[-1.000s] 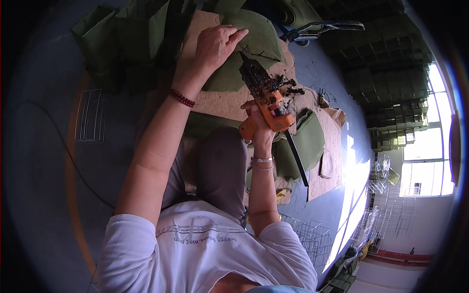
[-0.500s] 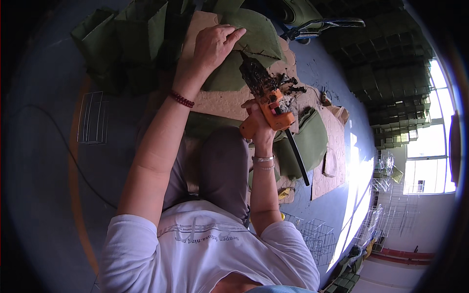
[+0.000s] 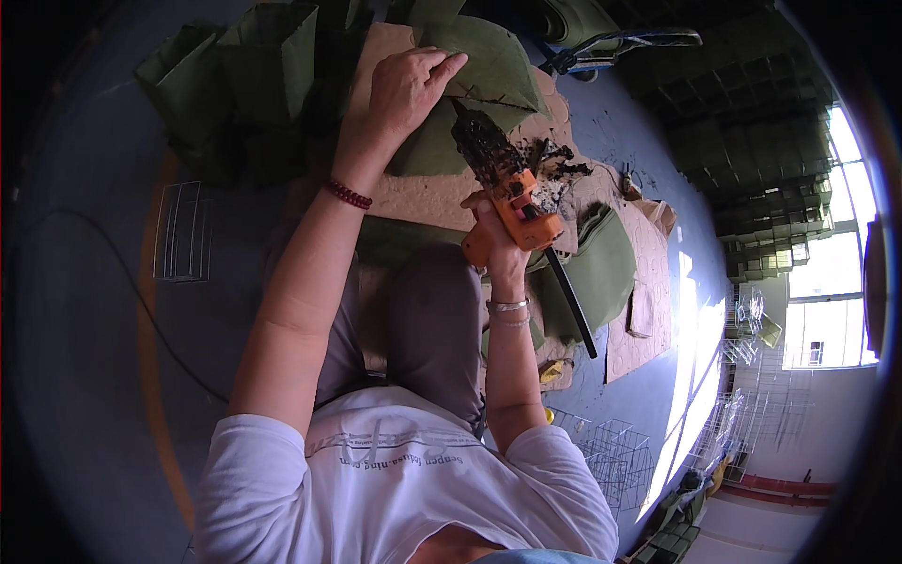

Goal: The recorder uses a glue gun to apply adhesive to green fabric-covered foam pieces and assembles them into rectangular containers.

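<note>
My right hand (image 3: 500, 246) is wrapped round the handle of an orange hot glue gun (image 3: 528, 226). Its front end is caked with black residue, and a black glue stick (image 3: 571, 305) sticks out of its back. The tip points away from me, toward a green felt piece (image 3: 493, 61) with a folded edge. My left hand (image 3: 406, 92) is closed at that piece's left side, thumb and forefinger together on the felt; the fingertips are partly hidden. The nozzle lies close to the felt's near edge; whether they touch I cannot tell.
Under the work lies tan cardboard (image 3: 427, 202), with black drips (image 3: 561, 164) beside the gun. More green felt (image 3: 601, 268) lies at the right. Green felt bags (image 3: 268, 61) stand at the far left. Wire frames (image 3: 615, 461) are at the right, and a cable (image 3: 141, 301) crosses the floor at left.
The glue gun's tip has shifted slightly left along the felt's edge. My left hand has moved a touch left and keeps its closed pose.
</note>
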